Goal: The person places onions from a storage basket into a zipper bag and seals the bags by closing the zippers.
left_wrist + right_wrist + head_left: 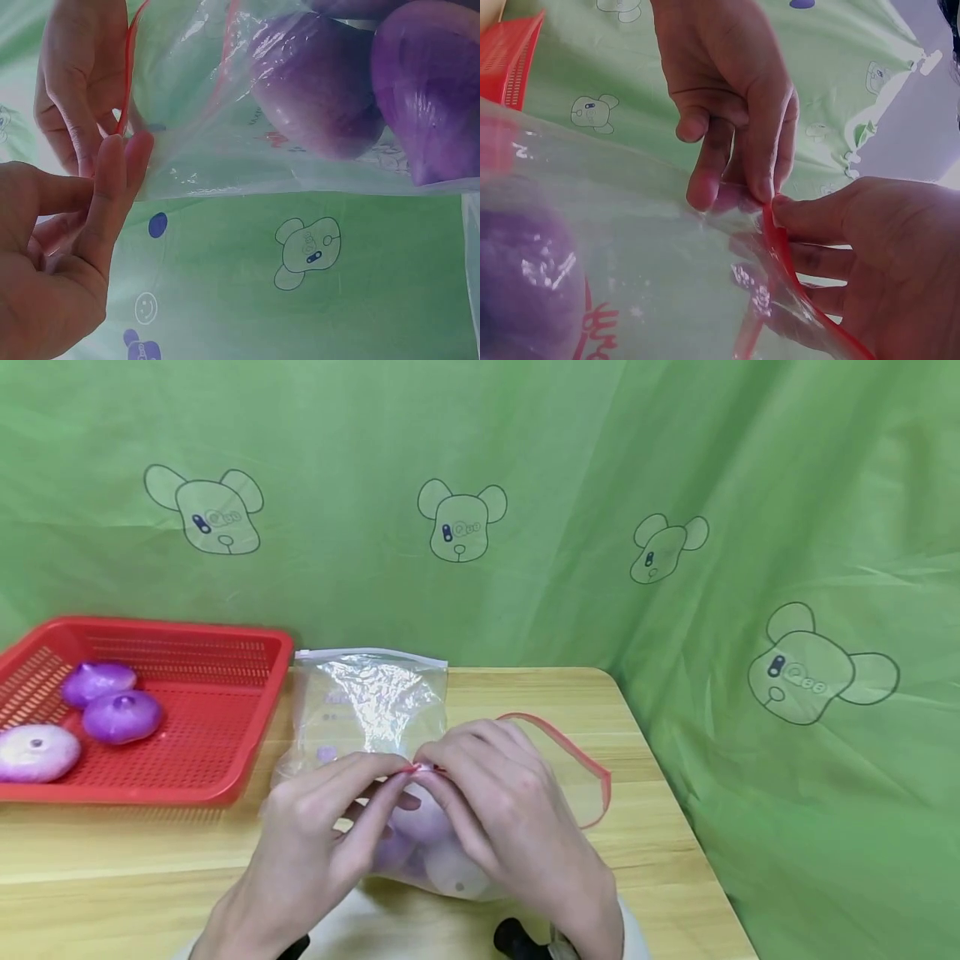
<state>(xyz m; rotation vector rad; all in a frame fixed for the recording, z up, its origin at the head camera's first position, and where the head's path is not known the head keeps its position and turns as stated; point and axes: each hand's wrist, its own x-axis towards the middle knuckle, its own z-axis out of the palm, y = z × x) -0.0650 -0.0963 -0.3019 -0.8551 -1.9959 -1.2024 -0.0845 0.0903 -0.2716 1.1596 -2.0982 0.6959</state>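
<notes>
A clear zip bag (pixel 210 174) with a red seal strip holds several purple and pale onions (pixel 423 818). My left hand (pixel 315 835) pinches the red strip (pixel 778 244) between thumb and fingertips. Close beside it, my right hand (pixel 517 802) grips the same strip, the two sets of fingertips meeting at one spot. Onions (pixel 319 90) sit low in the bag, away from the fingers. To the right of my right hand in the head view, the strip loops out over the table, its two sides apart there. My right hand hides part of the bag.
On the left stands a red plastic basket (pixel 202 760) with purple onions (pixel 122 717) and a paler onion (pixel 37 753) inside. Behind the hands, a second clear bag (pixel 375 693) with a white slider lies on the wooden table (pixel 540 689). Green printed curtains (pixel 540 593) surround the table.
</notes>
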